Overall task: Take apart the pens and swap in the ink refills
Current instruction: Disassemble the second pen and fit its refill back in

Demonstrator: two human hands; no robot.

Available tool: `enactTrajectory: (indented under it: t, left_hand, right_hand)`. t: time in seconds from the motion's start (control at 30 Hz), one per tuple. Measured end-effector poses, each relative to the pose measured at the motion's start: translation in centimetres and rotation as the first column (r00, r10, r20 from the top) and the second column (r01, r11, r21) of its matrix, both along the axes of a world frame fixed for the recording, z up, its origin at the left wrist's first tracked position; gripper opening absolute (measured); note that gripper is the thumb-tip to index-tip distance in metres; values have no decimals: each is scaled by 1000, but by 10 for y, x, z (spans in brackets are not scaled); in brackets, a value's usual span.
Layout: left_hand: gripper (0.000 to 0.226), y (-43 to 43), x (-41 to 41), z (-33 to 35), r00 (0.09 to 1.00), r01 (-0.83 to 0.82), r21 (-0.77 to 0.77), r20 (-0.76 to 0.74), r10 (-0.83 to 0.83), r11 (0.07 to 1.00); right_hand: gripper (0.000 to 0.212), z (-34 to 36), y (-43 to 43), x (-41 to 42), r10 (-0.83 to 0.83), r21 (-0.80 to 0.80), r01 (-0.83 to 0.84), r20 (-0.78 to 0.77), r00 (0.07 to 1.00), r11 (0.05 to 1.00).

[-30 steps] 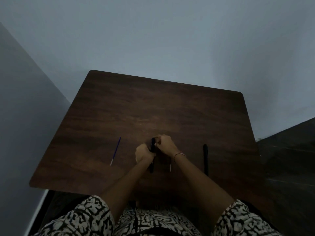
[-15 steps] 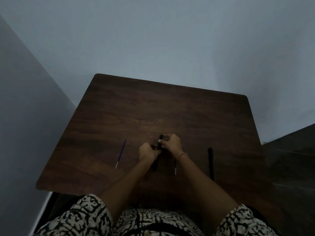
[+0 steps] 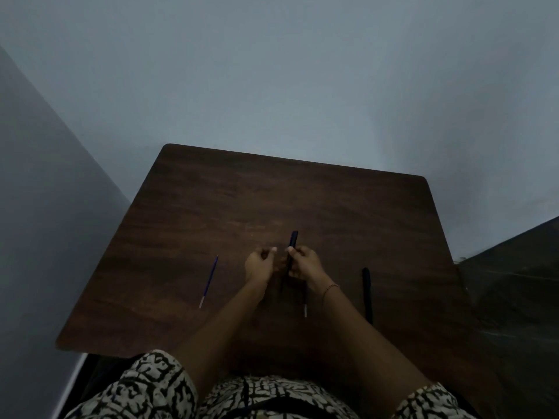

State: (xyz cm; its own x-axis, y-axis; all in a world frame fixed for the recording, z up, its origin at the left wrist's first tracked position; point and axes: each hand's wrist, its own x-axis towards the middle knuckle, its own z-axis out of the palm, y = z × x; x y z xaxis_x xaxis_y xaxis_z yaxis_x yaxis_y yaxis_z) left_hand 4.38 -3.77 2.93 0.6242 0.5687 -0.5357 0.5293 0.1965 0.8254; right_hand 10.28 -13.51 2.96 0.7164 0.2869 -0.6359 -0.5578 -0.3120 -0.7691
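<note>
Early days, I judged: right hand point(image 3: 305, 266) gripped one pen point(image 3: 293, 240), left hand point(image 3: 259, 266) curled, contents unclear, left refill point(image 3: 208, 281) and middle refill point(image 3: 305, 303) lay loose, second pen point(image 3: 367, 293) untouched.

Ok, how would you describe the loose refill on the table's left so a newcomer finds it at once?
Start from the dark wooden table. On its left part, apart from the left hand, lies a thin blue refill with a pale near end. Unlike the second refill nearer the middle and the thick black pen on the right, it lies alone on that side.
</note>
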Motion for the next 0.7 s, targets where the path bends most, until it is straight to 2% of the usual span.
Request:
enactTrajectory:
  t: [0.07, 0.17, 0.27, 0.37, 0.43, 0.53, 0.63, 0.7]
  left_hand:
    - [32, 2, 5, 4, 1000, 29, -36, -8, -29, 999]
    - [29, -2, 13, 11, 998, 60, -196, 46, -52, 979]
    - [30, -5, 17, 13, 994, 112, -238, 47, -103, 965]
    - [24, -8, 19, 13, 987, 157, -251, 81, -141, 955]
    - [27, -10, 21, 13, 985, 168, -259, 75, -153, 951]
    - [29, -15, 26, 15, 990, 144, -287, 43, -137, 947]
    - [26, -19, 33, 20, 995, 98, -288, 19, -97, 953]
    - [33, -19, 38, 19, 997, 75, -261, 7, -76, 962]
  right_hand:
    - [14, 1, -1, -3, -10, 28, 10, -28, 1000, 1000]
    - [23, 1, 2, -10, 0, 116, 7, -55, 998, 993]
    - [28, -1, 7, -15, 13, 160, -1, -76, 997, 987]
    - [26, -5, 4, -13, 25, 121, -15, -81, 996, 992]
    - [23, -5, 3, -12, 61, 92, -55, -61, 996, 994]
    - [33, -3, 8, -14, 99, 19, -99, -15, 995, 995]
    - [38, -1, 15, -14, 51, -81, -50, 20, 998, 995]
    - [37, 0, 17, -12, 20, -84, -16, 50, 999, 996]
